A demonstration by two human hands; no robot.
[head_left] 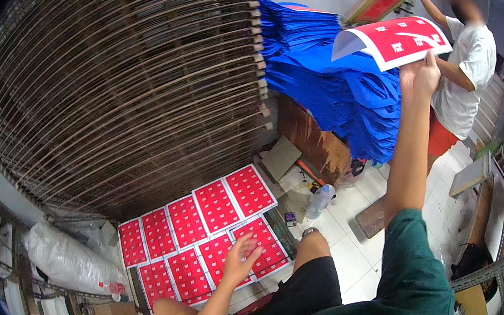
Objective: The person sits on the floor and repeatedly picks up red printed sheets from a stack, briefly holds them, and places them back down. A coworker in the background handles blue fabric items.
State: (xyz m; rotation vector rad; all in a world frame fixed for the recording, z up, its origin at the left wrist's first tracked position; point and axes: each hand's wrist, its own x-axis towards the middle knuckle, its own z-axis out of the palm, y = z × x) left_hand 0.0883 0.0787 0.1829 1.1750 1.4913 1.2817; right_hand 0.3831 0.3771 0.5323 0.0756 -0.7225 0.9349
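Observation:
Raised toward the upper right, my right hand (pixel 421 77) grips the near edge of a red printed sheet (pixel 407 36) with a white border. The sheet's left side curls over as it hangs in the air. My left hand (pixel 241 262) has its fingers apart and holds nothing. Below it lie two rows of similar red printed sheets (pixel 215 206) with small white marks, laid side by side on a low rack. Whether my left fingers touch a sheet there I cannot tell.
A tall stack of rack frames (pixel 130 90) stands behind the sheets. Blue fabric (pixel 336 78) drapes over a table at the upper right. A co-worker (pixel 467 62) there holds a printing screen (pixel 377 0). A plastic bottle (pixel 320 201) and a brown block (pixel 371 218) are on the tiled floor.

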